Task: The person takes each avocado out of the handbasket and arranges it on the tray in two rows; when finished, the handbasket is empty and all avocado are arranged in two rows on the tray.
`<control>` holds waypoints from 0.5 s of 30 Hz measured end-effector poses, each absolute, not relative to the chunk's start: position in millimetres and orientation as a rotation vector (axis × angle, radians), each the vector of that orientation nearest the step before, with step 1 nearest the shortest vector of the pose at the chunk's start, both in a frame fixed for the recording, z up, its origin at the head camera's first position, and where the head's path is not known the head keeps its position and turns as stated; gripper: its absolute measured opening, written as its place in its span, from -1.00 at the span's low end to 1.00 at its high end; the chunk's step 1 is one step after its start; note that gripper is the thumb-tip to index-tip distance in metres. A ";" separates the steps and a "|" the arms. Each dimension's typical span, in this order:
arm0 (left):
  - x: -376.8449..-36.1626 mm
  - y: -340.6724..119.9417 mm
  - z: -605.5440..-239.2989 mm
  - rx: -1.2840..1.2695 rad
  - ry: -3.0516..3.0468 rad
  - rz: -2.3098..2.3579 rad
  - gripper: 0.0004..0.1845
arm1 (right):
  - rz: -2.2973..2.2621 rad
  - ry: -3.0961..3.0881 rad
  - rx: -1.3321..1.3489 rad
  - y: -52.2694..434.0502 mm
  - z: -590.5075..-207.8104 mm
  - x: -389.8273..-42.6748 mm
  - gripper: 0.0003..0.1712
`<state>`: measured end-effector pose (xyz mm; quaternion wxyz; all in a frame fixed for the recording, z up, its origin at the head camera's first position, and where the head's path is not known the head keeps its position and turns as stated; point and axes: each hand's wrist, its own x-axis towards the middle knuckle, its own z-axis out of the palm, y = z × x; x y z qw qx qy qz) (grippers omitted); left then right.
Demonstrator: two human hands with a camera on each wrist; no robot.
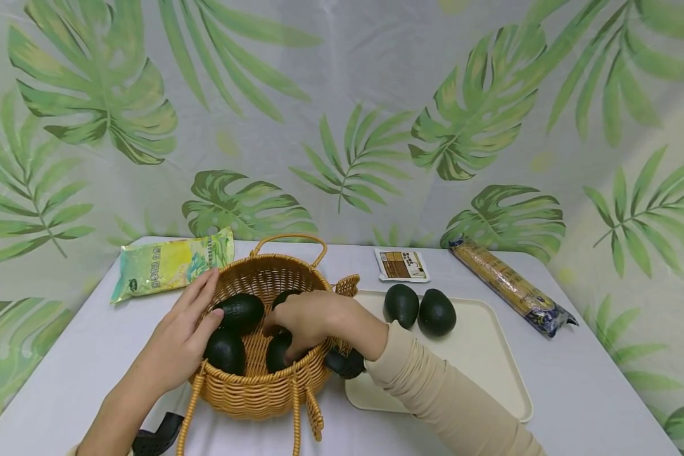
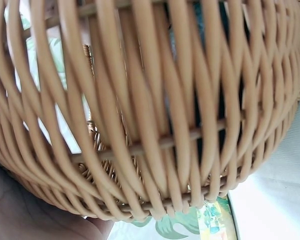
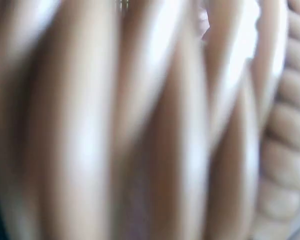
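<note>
Reaching into the wicker basket [image 1: 262, 386] from its right side, your right hand [image 1: 313, 320] curls its fingers down over a dark avocado [image 1: 277, 352] lying near the front wall; whether they actually grip it you cannot tell from the head view, and the right wrist view shows only blurred weave. Your left hand [image 1: 185, 335] rests on the basket's left rim with its fingers fairly straight and relaxed, the fingertips touching a second avocado [image 1: 240, 312] just inside, while a third avocado [image 1: 225, 350] lies directly below those fingers. The left wrist view shows the basket's woven wall [image 2: 155, 115] close up, with your palm at its lower edge. Just beyond your right forearm, two more avocados [image 1: 418, 309] sit side by side on a cream tray [image 1: 479, 361]. Behind your left hand lies a yellow-green packet [image 1: 168, 263].
</note>
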<state>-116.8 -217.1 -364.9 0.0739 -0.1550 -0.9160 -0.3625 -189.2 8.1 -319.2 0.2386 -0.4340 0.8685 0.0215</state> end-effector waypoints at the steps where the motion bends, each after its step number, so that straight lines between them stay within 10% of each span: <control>1: -116.9 -217.3 -364.6 -0.465 -2.748 -1.087 -0.31 | 0.046 2.367 -1.204 8.1 -319.8 -190.0 -0.33; 15: -116.5 -216.3 -364.2 -0.460 -2.755 -1.078 -0.31 | -0.032 2.262 -1.301 6.0 -324.8 -193.1 -0.31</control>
